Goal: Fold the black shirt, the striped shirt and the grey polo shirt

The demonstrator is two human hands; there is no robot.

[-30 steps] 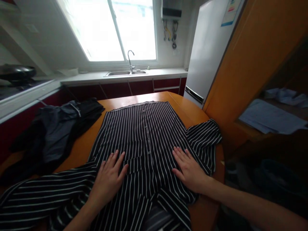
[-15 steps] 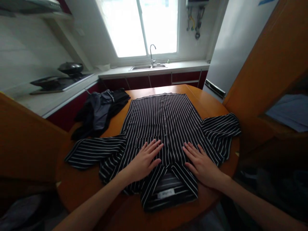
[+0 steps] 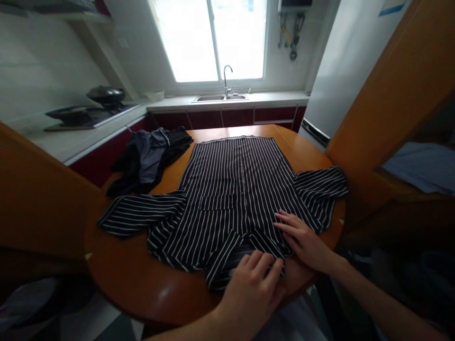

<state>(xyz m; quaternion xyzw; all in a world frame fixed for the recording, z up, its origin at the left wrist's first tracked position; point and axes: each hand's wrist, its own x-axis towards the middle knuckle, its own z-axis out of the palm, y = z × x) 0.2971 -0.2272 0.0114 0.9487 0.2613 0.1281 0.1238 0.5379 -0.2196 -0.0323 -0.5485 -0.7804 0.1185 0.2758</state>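
Observation:
A black shirt with white stripes (image 3: 213, 166) lies spread front side up on the table, its hem toward the window and its collar toward me. Its short sleeves stretch out to both sides. My left hand (image 3: 252, 286) is at the collar, fingers bent and closed over the collar's near edge; its thumb is hidden, and so is most of the inside of the collar. On the right shoulder part of the shirt rests my right hand (image 3: 304, 241), palm down, with its fingers stretched out and slightly apart.
The round wooden table (image 3: 124, 279) holds a heap of dark clothes (image 3: 149, 154) at its far left. Beyond it stand a counter with a sink (image 3: 209, 98), a stove with pans (image 3: 104, 94) and a fridge (image 3: 344, 71). Wooden panels flank the table.
My left hand has left the chest pocket and come nearer, onto the collar, its fingers now bent. My right hand still lies on the shirt, with little shift. The collar is partly covered.

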